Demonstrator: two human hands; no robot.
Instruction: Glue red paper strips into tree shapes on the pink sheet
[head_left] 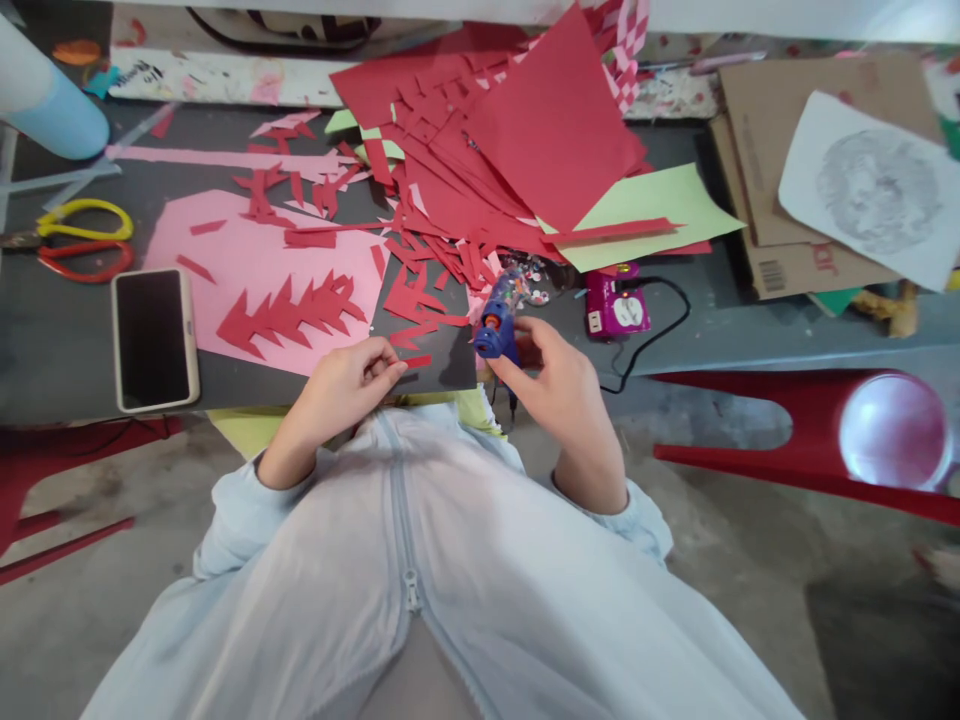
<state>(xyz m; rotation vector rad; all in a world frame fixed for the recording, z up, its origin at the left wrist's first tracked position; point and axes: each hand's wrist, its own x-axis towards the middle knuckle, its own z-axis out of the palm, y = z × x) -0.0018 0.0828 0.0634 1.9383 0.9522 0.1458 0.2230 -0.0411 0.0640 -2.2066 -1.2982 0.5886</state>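
Pinched between the fingertips of my left hand [352,385] is a small red paper strip [417,362], near the table's front edge. My right hand [559,385] is wrapped round a blue glue gun [493,338], whose trigger side is partly hidden by the fingers. Left of the strip lies a pink paper sheet [259,240]. On it is a row of overlapping red paper pieces with pointed tips [292,312], along with a few loose red strips. Cut red scraps [414,292] lie between the sheet and the glue gun.
A phone [155,340] and scissors [86,240] lie at the left, below a blue-and-white bottle [56,100]. Red paper sheets [559,120] pile up at the back. A purple power adapter [616,303] with a black cable sits right, near cardboard [795,190]. A cup [892,430] rests on a red stool [814,400].
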